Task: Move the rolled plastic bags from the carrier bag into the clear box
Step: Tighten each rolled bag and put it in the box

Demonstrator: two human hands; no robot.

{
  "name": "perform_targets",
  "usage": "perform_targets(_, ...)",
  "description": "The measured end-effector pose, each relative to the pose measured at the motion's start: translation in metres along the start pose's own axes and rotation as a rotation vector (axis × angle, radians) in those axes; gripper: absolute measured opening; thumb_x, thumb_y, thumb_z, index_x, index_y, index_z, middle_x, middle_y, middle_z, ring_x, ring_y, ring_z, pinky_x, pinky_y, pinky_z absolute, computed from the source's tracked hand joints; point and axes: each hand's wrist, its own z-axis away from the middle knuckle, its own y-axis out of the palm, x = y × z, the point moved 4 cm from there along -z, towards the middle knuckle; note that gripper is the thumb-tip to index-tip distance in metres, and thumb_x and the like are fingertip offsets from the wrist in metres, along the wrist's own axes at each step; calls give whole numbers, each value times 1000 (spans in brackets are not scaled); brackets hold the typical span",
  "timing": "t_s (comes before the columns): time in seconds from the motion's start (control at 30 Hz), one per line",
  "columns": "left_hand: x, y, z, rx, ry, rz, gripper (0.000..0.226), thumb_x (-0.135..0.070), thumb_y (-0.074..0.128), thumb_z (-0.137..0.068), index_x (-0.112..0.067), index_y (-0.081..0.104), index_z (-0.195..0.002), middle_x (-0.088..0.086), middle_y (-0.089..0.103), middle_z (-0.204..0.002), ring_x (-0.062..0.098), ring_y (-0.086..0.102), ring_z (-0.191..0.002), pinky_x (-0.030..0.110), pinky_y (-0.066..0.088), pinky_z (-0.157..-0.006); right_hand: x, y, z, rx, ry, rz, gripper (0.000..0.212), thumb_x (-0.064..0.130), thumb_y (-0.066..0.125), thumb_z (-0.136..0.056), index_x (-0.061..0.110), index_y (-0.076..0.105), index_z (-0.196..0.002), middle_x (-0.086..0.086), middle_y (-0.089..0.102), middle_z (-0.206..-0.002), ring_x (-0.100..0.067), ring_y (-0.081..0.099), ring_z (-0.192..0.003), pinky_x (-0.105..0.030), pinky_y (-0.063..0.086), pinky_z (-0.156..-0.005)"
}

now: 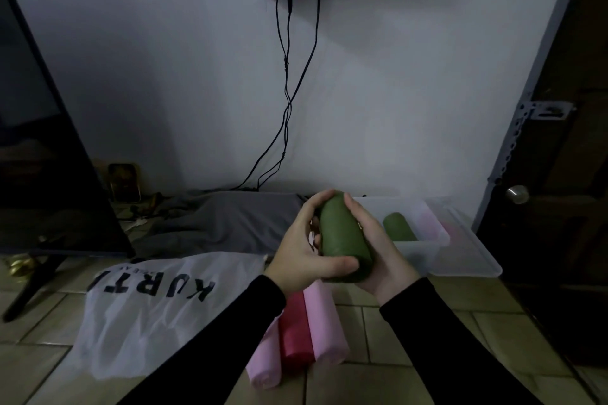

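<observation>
A green roll of plastic bags (342,237) is held in the air between both hands, just left of the clear box (421,251). My left hand (304,250) grips its left side with the thumb across the near end. My right hand (378,253) cups it from the right and below. Inside the box lie another green roll (398,226) and something pink (427,220), blurred. The white carrier bag (158,309) printed "KURTI" lies flat on the tiles at the left. Two pink rolls (324,325) (265,362) and a red roll (294,332) lie on the floor beside the bag's mouth.
The box's clear lid (470,246) lies against its right side. A grey cloth (230,220) lies by the wall behind. A television on a stand (49,148) is at the left, a dark door (559,174) at the right. Black cables (288,92) hang from wall sockets.
</observation>
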Motion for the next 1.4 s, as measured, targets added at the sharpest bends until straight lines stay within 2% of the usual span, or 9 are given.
perform_targets(0.2, 7, -4, -3, 82, -130, 79, 106, -55, 86, -53, -18, 39, -141, 3, 50, -138, 13, 50, -125, 29, 42, -105, -3, -14, -9, -97, -15, 18, 37, 41, 56, -88, 7, 68, -93, -9, 67, -73, -18, 66, -58, -26, 55, -55)
perform_targets(0.37, 0, 4, -8, 53, -260, 152, 24, -20, 56, -94, -26, 57, -117, -8, 67, -112, 2, 66, -99, 18, 54, -81, 10, -24, -12, -277, -263, 203, 33, 35, 64, -85, 7, 71, -101, -16, 73, -92, -24, 70, -75, -30, 56, -58)
perform_targets(0.53, -2, 2, -21, 59, -324, -7, 40, -29, 63, -90, -15, 57, -127, 5, 74, -104, 12, 71, -95, 26, 56, -84, 23, -27, -8, -249, -358, 209, 23, 25, 62, -88, 3, 68, -92, -11, 73, -69, -20, 71, -60, -28, 55, -49)
perform_targets(0.7, 0, 6, -33, 58, -360, -89, 37, -37, 65, -87, -11, 69, -113, 6, 75, -97, 17, 72, -92, 34, 55, -89, 35, -53, -21, -299, -322, 273, 37, 29, 68, -83, 0, 67, -106, -16, 72, -97, -24, 70, -86, -33, 57, -75)
perform_targets(0.83, 7, 14, -40, 74, -387, -109, 34, -39, 65, -87, -13, 73, -107, 6, 75, -96, 20, 71, -93, 34, 56, -87, 68, -82, -29, -441, -478, 426, 35, 27, 72, -81, 11, 59, -109, -7, 66, -97, -18, 63, -84, -27, 49, -65)
perform_targets(1.0, 25, 29, -55, 36, -418, -111, 39, -40, 62, -90, -9, 69, -111, 7, 74, -97, 19, 71, -84, 30, 59, -73, 119, -135, -35, -687, -635, 970, 23, 31, 59, -91, 17, 61, -108, -3, 65, -108, -21, 60, -104, -26, 42, -82)
perform_targets(1.13, 38, 36, -80, -70, -442, -138, 39, -38, 56, -94, -5, 68, -110, 8, 70, -90, 15, 65, -71, 24, 54, -57, 130, -173, -45, -781, -422, 1334, 40, 21, 51, -94, 2, 53, -129, -16, 58, -131, -31, 52, -123, -32, 39, -97)
perform_targets(1.23, 54, 44, -99, -116, -528, -163, 39, -39, 56, -94, -4, 68, -104, 14, 70, -96, 25, 67, -88, 38, 59, -78, 123, -189, -53, -744, -255, 1492, 35, 21, 49, -93, -1, 52, -120, -22, 60, -118, -35, 57, -110, -32, 42, -83)
perform_targets(1.4, 85, 58, -127, -93, -616, -429, 52, -43, 47, -97, 4, 68, -99, 18, 68, -92, 32, 65, -93, 43, 54, -87, 116, -201, -57, -755, -242, 1523, 31, 15, 43, -94, 1, 49, -122, -19, 61, -114, -29, 58, -96, -25, 38, -73)
